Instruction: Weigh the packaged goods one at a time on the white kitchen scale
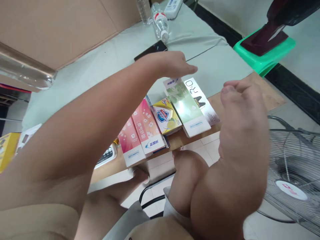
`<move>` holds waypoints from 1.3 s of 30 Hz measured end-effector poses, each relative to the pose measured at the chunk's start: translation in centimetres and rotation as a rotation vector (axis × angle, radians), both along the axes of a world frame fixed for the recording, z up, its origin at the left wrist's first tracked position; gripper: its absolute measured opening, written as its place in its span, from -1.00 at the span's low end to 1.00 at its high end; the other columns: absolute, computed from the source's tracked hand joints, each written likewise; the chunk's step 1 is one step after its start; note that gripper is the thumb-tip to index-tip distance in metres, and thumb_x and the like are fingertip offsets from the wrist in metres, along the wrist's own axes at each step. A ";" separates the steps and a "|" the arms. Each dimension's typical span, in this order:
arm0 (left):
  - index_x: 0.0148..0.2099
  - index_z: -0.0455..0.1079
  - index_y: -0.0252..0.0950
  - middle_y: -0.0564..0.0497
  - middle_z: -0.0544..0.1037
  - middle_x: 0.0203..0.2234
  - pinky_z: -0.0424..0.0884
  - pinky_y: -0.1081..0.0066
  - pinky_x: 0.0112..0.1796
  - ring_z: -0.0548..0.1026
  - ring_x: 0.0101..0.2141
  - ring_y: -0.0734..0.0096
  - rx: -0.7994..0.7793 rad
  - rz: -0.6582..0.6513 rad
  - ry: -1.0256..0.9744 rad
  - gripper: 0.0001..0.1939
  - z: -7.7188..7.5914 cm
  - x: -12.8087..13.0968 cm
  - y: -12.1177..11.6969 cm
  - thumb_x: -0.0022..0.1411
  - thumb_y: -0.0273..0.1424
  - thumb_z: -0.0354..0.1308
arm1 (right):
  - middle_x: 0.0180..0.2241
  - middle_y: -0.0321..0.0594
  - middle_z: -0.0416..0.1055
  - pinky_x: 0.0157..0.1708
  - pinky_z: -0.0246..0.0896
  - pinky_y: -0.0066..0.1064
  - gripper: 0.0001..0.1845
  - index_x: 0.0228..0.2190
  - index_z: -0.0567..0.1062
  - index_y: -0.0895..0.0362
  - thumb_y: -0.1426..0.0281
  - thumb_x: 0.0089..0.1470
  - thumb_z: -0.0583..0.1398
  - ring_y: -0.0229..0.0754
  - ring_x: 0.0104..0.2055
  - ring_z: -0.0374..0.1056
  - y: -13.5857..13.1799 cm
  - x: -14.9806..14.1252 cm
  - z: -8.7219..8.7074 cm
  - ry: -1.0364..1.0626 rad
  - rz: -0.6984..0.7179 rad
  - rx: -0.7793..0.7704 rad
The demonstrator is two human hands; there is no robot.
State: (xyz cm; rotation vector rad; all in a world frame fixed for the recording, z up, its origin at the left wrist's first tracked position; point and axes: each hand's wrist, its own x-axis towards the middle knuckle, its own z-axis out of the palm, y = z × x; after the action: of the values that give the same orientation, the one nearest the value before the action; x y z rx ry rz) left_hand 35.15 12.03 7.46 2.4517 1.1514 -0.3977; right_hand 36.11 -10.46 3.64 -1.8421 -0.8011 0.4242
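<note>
My left hand [176,64] reaches across the table above the far end of a green-and-white toothpaste box [186,106]. Its thumb is stretched out to the right, apart from the mostly hidden fingers, and I see nothing held. On the right, my right hand [241,106] is raised with its fingers curled in, slightly blurred, and nothing shows in it. Between and below the hands lie a white box marked with black letters [200,96], a yellow soap box [167,116] and two pink toothpaste boxes [147,125] [131,143], side by side at the table's near edge.
A black phone [151,50] and clear plastic bottles [160,23] lie farther back on the pale green cloth [100,63]. A cardboard panel [62,26] stands behind. To the right are a green stool [265,60] and a wire-caged fan [295,166]. A calculator [107,156] sits partly under my left arm.
</note>
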 end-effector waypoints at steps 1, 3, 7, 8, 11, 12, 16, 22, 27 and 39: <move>0.06 0.59 -0.34 -0.25 0.58 0.13 0.28 -0.13 0.23 0.48 0.12 -0.18 0.005 0.047 -0.066 -0.44 0.2 -1.3 0.3 0.37 0.05 0.19 | 0.21 -0.19 0.41 0.14 0.49 0.01 -0.52 0.21 0.30 -0.15 -0.01 0.42 -0.10 0.16 0.31 0.37 -0.2 -0.4 0.8 -0.079 0.010 -0.001; 0.04 0.60 -0.36 -0.25 0.58 0.14 0.27 -0.16 0.22 0.47 0.10 -0.14 0.019 0.120 -0.134 -0.46 0.4 -4.7 1.1 0.39 0.02 0.18 | 0.14 -0.19 0.49 0.08 0.52 -0.01 -0.59 0.15 0.38 -0.13 0.07 0.41 -0.01 0.16 0.25 0.44 -0.1 -0.9 2.0 -0.108 0.036 -0.003; 0.03 0.60 -0.36 -0.25 0.60 0.11 0.24 -0.22 0.21 0.47 0.04 -0.07 0.004 0.238 -0.098 -0.52 0.5 -11.8 2.1 0.39 -0.03 0.21 | 0.16 -0.13 0.52 0.16 0.49 0.08 -0.57 0.15 0.42 -0.02 0.25 0.28 0.17 0.15 0.25 0.45 0.8 -2.0 2.6 -0.186 0.443 -0.013; -0.03 0.63 -0.33 -0.23 0.62 0.07 0.23 -0.22 0.22 0.47 0.03 -0.07 -0.016 0.285 -0.101 -0.55 0.4 -13.3 2.1 0.35 -0.03 0.26 | 0.18 -0.11 0.50 0.26 0.42 0.13 -0.51 0.19 0.41 0.02 0.27 0.24 0.22 0.16 0.30 0.40 1.0 -2.5 2.4 -0.235 0.561 -0.023; -0.31 0.65 -0.23 -0.14 0.67 -0.16 0.24 -0.19 0.23 0.51 0.01 -0.13 -0.082 0.374 -0.155 -0.69 0.0 -16.4 2.2 0.17 -0.07 0.39 | 0.27 -0.03 0.43 0.49 0.05 0.23 -0.31 0.26 0.38 0.10 0.30 0.11 0.31 0.24 0.42 0.23 1.7 -4.4 1.5 -0.392 0.766 -0.077; -0.37 0.63 -0.21 -0.11 0.65 -0.25 0.25 -0.17 0.22 0.53 0.00 -0.16 -0.096 0.370 -0.179 -0.71 -0.1 -17.0 2.1 0.12 -0.09 0.40 | 0.29 -0.02 0.40 0.50 0.01 0.25 -0.27 0.27 0.37 0.11 0.30 0.07 0.32 0.27 0.44 0.19 1.9 -5.0 1.2 -0.428 0.775 -0.101; -0.49 0.58 -0.21 -0.02 0.53 -0.49 0.35 -0.03 0.10 0.57 -0.12 -0.09 -0.152 0.296 -0.256 -0.81 -0.5 -18.1 1.7 -0.01 -0.22 0.42 | 0.34 0.03 0.35 0.41 0.09 0.34 -0.18 0.30 0.34 0.07 0.31 0.01 0.34 0.39 0.43 0.17 2.0 -6.4 0.1 -0.521 0.755 -0.193; -0.64 0.32 -0.19 0.03 0.38 -0.64 0.35 0.18 -0.22 0.50 -0.43 0.13 -0.072 0.145 -0.171 -0.64 -0.4 -17.8 0.8 -0.02 -0.23 0.41 | 0.27 0.04 0.45 0.33 0.10 0.47 -0.23 0.27 0.38 0.01 0.37 -0.01 0.28 0.46 0.44 0.16 1.2 -6.0 -1.5 -0.674 0.702 -0.249; -0.67 0.26 -0.21 0.04 0.34 -0.66 0.30 0.21 -0.31 0.44 -0.50 0.23 -0.039 0.148 -0.215 -0.58 -0.6 -18.0 0.8 -0.05 -0.25 0.45 | 0.30 -0.10 0.47 0.34 0.03 0.54 -0.29 0.26 0.41 -0.01 0.42 0.04 0.24 0.46 0.49 0.10 1.6 -5.8 -1.4 -0.650 0.707 -0.280; -0.12 0.47 -0.28 0.02 0.64 -0.10 0.49 0.21 0.07 0.59 -0.01 0.31 -0.295 0.289 -1.136 -0.89 6.8 -23.0 -1.3 0.42 -0.34 0.26 | 0.45 -0.04 0.24 0.45 0.20 0.09 -0.54 0.20 0.51 0.02 0.37 0.29 0.21 0.11 0.50 0.18 1.9 -10.1 3.4 -0.545 0.602 0.220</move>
State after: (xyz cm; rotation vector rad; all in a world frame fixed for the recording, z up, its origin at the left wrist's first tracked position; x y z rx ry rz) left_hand 12.15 10.70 14.26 1.7077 0.7920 0.7687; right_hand 26.02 -8.61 7.00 -1.4938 -1.7206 0.1854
